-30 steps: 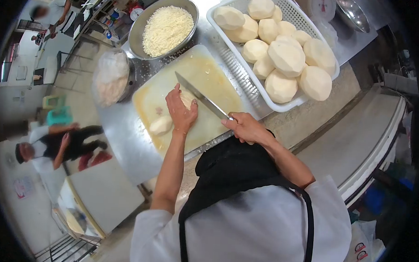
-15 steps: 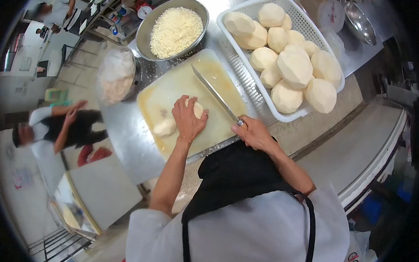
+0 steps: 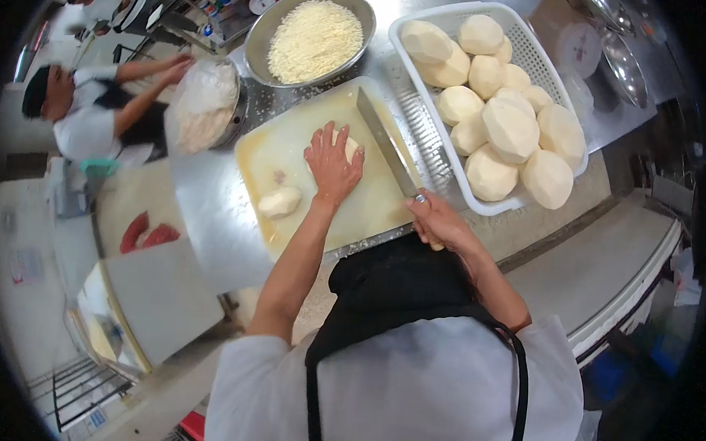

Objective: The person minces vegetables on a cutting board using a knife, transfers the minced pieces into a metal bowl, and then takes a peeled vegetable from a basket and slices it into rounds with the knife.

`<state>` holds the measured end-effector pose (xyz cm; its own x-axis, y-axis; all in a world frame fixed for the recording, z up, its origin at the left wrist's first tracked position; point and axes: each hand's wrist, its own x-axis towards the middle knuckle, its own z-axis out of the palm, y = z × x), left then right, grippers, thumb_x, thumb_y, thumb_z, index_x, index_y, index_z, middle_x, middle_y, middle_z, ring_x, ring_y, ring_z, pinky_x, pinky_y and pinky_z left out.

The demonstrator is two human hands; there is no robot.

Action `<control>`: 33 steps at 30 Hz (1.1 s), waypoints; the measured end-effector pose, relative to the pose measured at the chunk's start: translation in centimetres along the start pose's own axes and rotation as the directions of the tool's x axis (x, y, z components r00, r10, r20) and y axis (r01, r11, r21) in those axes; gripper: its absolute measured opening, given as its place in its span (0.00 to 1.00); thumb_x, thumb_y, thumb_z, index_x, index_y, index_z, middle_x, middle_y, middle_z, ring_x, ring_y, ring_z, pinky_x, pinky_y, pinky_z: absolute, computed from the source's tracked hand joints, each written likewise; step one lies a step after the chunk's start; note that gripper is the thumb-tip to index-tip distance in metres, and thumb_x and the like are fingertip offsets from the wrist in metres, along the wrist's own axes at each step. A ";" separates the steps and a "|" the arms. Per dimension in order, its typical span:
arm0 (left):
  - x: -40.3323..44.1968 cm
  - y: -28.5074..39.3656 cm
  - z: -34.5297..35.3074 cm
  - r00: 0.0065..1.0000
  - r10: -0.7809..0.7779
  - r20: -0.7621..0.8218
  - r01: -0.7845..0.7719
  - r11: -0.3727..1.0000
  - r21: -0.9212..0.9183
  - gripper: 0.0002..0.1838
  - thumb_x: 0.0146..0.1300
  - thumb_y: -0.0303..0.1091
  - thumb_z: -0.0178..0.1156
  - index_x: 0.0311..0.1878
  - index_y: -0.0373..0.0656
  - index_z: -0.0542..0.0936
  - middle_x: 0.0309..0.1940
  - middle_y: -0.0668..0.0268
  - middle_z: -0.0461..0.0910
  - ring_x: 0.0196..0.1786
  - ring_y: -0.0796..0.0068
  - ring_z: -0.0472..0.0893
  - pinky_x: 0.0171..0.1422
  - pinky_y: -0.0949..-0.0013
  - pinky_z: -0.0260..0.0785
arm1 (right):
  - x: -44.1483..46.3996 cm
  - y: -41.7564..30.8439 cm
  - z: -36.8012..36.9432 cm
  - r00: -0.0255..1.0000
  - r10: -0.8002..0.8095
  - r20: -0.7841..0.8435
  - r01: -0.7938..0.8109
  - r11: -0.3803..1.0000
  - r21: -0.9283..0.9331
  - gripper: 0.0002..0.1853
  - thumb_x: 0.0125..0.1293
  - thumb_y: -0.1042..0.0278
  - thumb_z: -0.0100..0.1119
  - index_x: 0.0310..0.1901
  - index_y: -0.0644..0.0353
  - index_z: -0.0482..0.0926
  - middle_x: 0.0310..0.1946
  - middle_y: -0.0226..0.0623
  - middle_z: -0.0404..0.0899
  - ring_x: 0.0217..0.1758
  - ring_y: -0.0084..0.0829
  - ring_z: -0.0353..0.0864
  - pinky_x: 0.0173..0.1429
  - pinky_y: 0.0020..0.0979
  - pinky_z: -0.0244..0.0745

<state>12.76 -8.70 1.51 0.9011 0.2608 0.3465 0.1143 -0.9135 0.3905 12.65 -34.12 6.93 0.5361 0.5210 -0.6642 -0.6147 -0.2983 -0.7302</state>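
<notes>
The metal desk (image 3: 205,235) stretched across the scene, and another person (image 3: 88,110) stood beyond its left side with both arms stretched out. At the far right of the desk, a white perforated basket (image 3: 524,40) was heaped with pale, peeled root vegetables (image 3: 510,129), their rounded surfaces faceted. Left of it and nearer lay the cutting board (image 3: 293,144), whitish, wet-looking and stained yellow toward its edges. Beyond the board stood a steel bowl (image 3: 258,46) of finely chopped, cream-coloured food (image 3: 314,42); to its left, a clear plastic bag (image 3: 198,83) covered another container of pale pinkish food.

The knife (image 3: 388,144) had a broad, long blade, pointing away over the board's right part, between the left hand and the basket; whether its edge touched the board could not be told. The right hand (image 3: 438,222) kept a closed grip on its handle at the board's near right corner. The left hand (image 3: 335,167) lay palm down, its grip opened wide with fingers spread over a cream-white vegetable piece (image 3: 350,148) on the board, hiding most of it. A smaller smooth piece (image 3: 279,202) rested by itself on the board's near left.
</notes>
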 end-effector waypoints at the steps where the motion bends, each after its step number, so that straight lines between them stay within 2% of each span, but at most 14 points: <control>1: 0.0 -0.8 0.3 0.998 0.007 -0.056 -0.013 0.993 -0.116 0.23 0.65 0.39 0.63 0.63 0.45 0.81 0.66 0.53 0.74 0.68 0.48 0.71 0.70 0.41 0.61 | -0.4 -0.3 0.0 0.999 -0.024 -0.023 0.022 0.998 -0.066 0.26 0.76 0.51 0.60 0.61 0.68 0.76 0.19 0.28 0.71 0.17 0.20 0.72 0.22 0.27 0.67; 2: -0.5 -1.7 0.4 0.993 0.005 -0.115 -0.031 0.974 -0.226 0.22 0.67 0.39 0.61 0.63 0.46 0.81 0.67 0.53 0.73 0.68 0.48 0.70 0.72 0.39 0.60 | -1.2 -0.8 0.1 0.998 -0.048 -0.041 0.043 0.990 -0.134 0.27 0.76 0.51 0.60 0.62 0.68 0.76 0.19 0.28 0.71 0.17 0.20 0.72 0.22 0.27 0.68; 5: -2.4 -3.7 -5.1 0.973 -0.066 -0.223 0.014 0.974 -0.227 0.17 0.69 0.30 0.60 0.60 0.43 0.82 0.63 0.53 0.75 0.66 0.47 0.72 0.75 0.45 0.61 | -2.3 -1.6 1.1 0.994 -0.102 0.043 0.109 0.972 -0.206 0.29 0.77 0.50 0.59 0.66 0.69 0.75 0.19 0.28 0.71 0.18 0.20 0.72 0.22 0.27 0.68; 7: -5.4 -6.6 -8.7 0.949 -0.209 -0.235 0.167 0.968 -0.185 0.12 0.66 0.23 0.61 0.52 0.39 0.83 0.55 0.53 0.78 0.61 0.50 0.75 0.69 0.52 0.66 | -2.3 -1.6 1.8 0.990 -0.083 0.118 0.109 0.967 -0.232 0.29 0.78 0.51 0.59 0.67 0.69 0.74 0.19 0.28 0.71 0.18 0.20 0.72 0.22 0.27 0.68; 9: -8.5 -7.9 -10.7 0.795 -0.507 -0.334 0.425 0.857 -0.291 0.09 0.68 0.29 0.63 0.49 0.36 0.82 0.46 0.55 0.77 0.49 0.57 0.76 0.62 0.58 0.68 | -1.9 -1.9 3.6 0.985 -0.022 0.172 0.071 0.957 -0.282 0.28 0.78 0.51 0.59 0.67 0.68 0.75 0.20 0.28 0.71 0.18 0.20 0.72 0.22 0.28 0.68; 12: -12.1 -7.5 -10.9 0.616 -0.760 -0.208 0.650 0.640 -0.409 0.24 0.66 0.33 0.68 0.62 0.34 0.76 0.53 0.56 0.73 0.48 0.64 0.74 0.57 0.60 0.71 | -1.2 -2.6 5.6 0.964 0.001 0.267 0.095 0.933 -0.348 0.28 0.78 0.52 0.59 0.67 0.67 0.76 0.20 0.28 0.72 0.18 0.20 0.71 0.22 0.27 0.68; 17: -12.1 -8.1 -7.0 0.814 -0.574 -0.089 0.462 0.733 -0.500 0.31 0.61 0.30 0.70 0.68 0.38 0.74 0.59 0.57 0.72 0.47 0.66 0.74 0.56 0.62 0.73 | 0.3 -1.8 6.1 0.956 -0.049 0.289 0.175 0.887 -0.427 0.25 0.79 0.51 0.58 0.61 0.67 0.78 0.21 0.31 0.73 0.19 0.23 0.72 0.25 0.32 0.69; 20: -11.0 -7.8 -7.2 0.885 -0.466 0.002 0.411 0.777 -0.477 0.32 0.58 0.26 0.70 0.68 0.40 0.75 0.60 0.58 0.73 0.47 0.66 0.75 0.55 0.63 0.73 | -0.1 -2.9 6.1 0.970 0.073 0.230 0.054 0.864 -0.501 0.26 0.78 0.50 0.57 0.60 0.69 0.78 0.26 0.39 0.80 0.25 0.29 0.79 0.33 0.35 0.75; 21: -10.8 -7.7 -7.2 0.905 -0.424 0.021 0.387 0.802 -0.455 0.32 0.57 0.25 0.69 0.68 0.41 0.75 0.60 0.59 0.73 0.47 0.67 0.75 0.55 0.62 0.73 | -0.2 -2.5 6.1 0.973 0.019 0.231 0.107 0.847 -0.521 0.26 0.78 0.50 0.57 0.60 0.69 0.78 0.29 0.42 0.81 0.29 0.32 0.81 0.38 0.37 0.77; 23: -10.8 -7.4 -7.5 0.901 -0.433 0.025 0.399 0.804 -0.442 0.32 0.56 0.24 0.69 0.67 0.41 0.75 0.59 0.59 0.74 0.47 0.67 0.75 0.55 0.63 0.73 | -0.3 -1.5 6.3 0.968 -0.097 0.233 0.214 0.805 -0.554 0.27 0.78 0.49 0.57 0.60 0.70 0.78 0.34 0.48 0.85 0.36 0.38 0.85 0.46 0.40 0.79; 26: -11.0 -7.4 -7.5 0.910 -0.413 0.014 0.377 0.816 -0.437 0.33 0.55 0.24 0.70 0.68 0.41 0.76 0.58 0.59 0.75 0.47 0.68 0.75 0.54 0.63 0.73 | -0.3 -1.6 6.6 0.975 -0.064 0.211 0.176 0.802 -0.571 0.27 0.78 0.49 0.56 0.60 0.71 0.78 0.40 0.53 0.86 0.45 0.46 0.86 0.56 0.42 0.77; 29: -10.4 -6.6 -8.4 0.903 -0.427 0.041 0.396 0.795 -0.459 0.30 0.55 0.22 0.67 0.65 0.41 0.78 0.55 0.58 0.76 0.47 0.65 0.76 0.55 0.61 0.72 | 0.1 0.1 6.5 0.953 -0.226 0.199 0.301 0.741 -0.600 0.27 0.77 0.50 0.57 0.59 0.71 0.79 0.39 0.55 0.86 0.43 0.47 0.86 0.54 0.42 0.78; 30: -10.3 -6.3 -8.7 0.895 -0.442 0.058 0.416 0.781 -0.465 0.28 0.55 0.21 0.66 0.63 0.41 0.79 0.54 0.57 0.76 0.48 0.63 0.76 0.56 0.60 0.72 | -0.1 -0.4 6.6 0.967 -0.170 0.192 0.252 0.762 -0.596 0.27 0.77 0.50 0.57 0.59 0.71 0.80 0.39 0.56 0.86 0.42 0.47 0.86 0.53 0.42 0.78; 33: -9.5 -6.9 -7.5 0.923 -0.333 -0.192 0.276 0.922 -0.270 0.18 0.62 0.22 0.58 0.56 0.36 0.81 0.47 0.55 0.78 0.46 0.60 0.77 0.53 0.60 0.71 | -1.5 -3.1 7.0 0.982 -0.078 0.169 0.165 0.785 -0.597 0.27 0.77 0.50 0.58 0.58 0.72 0.80 0.37 0.58 0.86 0.40 0.48 0.86 0.51 0.42 0.78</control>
<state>0.29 -2.49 1.94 0.7134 0.6049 0.3539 0.2413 -0.6861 0.6863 9.72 -28.42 11.31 0.4766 0.6706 -0.5686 -0.0483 -0.6258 -0.7785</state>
